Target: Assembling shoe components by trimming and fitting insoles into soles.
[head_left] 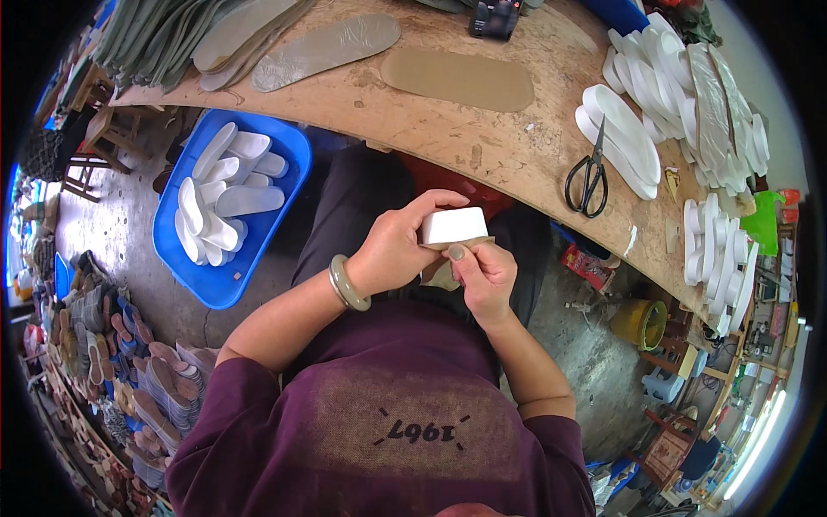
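Observation:
My left hand (392,246) is closed round a white block-like piece (454,226), seen end on above my lap. It looks like the thick heel end of a white sole, but the rest is hidden. Thin tan sheet material (442,276) lies along its lower edge and hangs below. My right hand (487,274) pinches that tan sheet between thumb and fingers, right against the white piece. On my left wrist is a pale bangle (346,284).
A blue tray (297,181) of white sole pieces stands at the left. The wooden table (482,142) ahead bears black-handled scissors (590,177), white soles (620,142), a tan insole-shaped sheet (457,79) and stacked grey sheets (159,43). A yellow bucket (637,325) is at right.

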{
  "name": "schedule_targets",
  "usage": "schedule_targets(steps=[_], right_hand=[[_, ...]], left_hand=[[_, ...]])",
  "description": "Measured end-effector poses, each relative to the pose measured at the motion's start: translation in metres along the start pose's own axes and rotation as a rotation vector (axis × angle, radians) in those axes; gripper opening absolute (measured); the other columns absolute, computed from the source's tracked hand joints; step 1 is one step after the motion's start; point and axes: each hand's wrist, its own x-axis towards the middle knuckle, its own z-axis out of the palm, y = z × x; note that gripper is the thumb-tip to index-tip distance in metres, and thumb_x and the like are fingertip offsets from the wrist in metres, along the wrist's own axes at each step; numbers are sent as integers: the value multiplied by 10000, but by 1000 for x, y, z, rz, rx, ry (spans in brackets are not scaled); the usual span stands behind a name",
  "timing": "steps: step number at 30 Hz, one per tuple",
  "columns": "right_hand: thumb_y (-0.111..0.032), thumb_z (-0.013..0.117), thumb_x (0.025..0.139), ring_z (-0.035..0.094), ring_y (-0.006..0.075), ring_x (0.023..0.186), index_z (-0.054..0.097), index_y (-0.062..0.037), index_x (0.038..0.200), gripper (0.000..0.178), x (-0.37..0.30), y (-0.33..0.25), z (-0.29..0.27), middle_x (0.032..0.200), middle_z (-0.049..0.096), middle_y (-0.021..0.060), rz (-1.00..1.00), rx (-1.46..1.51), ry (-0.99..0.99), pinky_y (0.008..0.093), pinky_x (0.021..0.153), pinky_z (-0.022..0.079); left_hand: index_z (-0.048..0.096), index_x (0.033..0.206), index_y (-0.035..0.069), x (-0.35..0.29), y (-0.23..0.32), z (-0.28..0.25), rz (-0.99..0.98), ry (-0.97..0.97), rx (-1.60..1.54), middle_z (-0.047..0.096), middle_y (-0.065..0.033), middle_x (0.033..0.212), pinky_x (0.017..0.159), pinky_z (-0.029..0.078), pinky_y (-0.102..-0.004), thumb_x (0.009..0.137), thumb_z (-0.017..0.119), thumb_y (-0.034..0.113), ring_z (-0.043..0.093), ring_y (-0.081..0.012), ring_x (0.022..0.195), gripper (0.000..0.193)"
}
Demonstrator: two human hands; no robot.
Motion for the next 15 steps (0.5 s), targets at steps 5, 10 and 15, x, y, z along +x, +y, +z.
schedule_targets(steps=[5,10,15], right_hand=[[-111,621,960,482,58,545,662,-3,751,238,0,6,-13,614,570,-5,311,117,-6,234,501,368],[-111,639,952,548,75,594,649,-13,731,242,-2,16,-13,663,608,15,269,64,-30,242,540,422],[-152,615,992,519,53,556,676,-10,877,193,9,8,-6,688,618,8,252,63,-164,200,520,410]], left_hand=[[425,1439,51,16,-4,-25,-95,-487,-7,572,-106,1323,1020,452,-347,797,784,92,555,-179,1198,737],[368,1478,47,30,-7,-38,-239,-698,-393,547,-98,1344,1030,438,-349,921,698,277,526,-185,1225,687],[430,1445,53,39,3,-43,-255,-665,-63,608,-72,1234,979,466,-306,999,589,260,565,-137,1110,517]])
